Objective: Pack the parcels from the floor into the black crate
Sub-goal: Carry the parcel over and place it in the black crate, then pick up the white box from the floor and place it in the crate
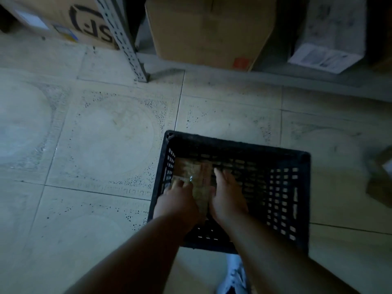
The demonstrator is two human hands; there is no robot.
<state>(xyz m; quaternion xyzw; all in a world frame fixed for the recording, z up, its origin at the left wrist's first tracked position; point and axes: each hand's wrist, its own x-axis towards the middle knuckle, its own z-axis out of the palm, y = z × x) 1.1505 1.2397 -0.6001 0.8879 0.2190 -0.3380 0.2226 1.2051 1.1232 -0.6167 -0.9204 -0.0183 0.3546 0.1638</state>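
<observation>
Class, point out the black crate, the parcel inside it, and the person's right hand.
black crate [237, 143]: head view, far rim.
parcel [197, 172]: head view, its taped top.
right hand [228, 195]: head view, back of hand.

One black crate [237, 145] stands on the tiled floor, lower centre of the frame. Inside it, at its left end, lies one brown parcel [195, 172]; whether more lie under it cannot be told in the dim light. Two hands reach into the crate: the left hand [176, 200] and the right hand [227, 196], one on each side of the parcel. Along the top of the frame sit three boxes: one printed cardboard box [63, 15] at upper left, one plain cardboard box [210, 30] at upper centre, one white box [331, 39] at upper right. One grey perforated shelf post [125, 39] stands between the first two. One blurred brown object [379, 177] shows at the right edge, and one shoe [235, 276] at the bottom.
</observation>
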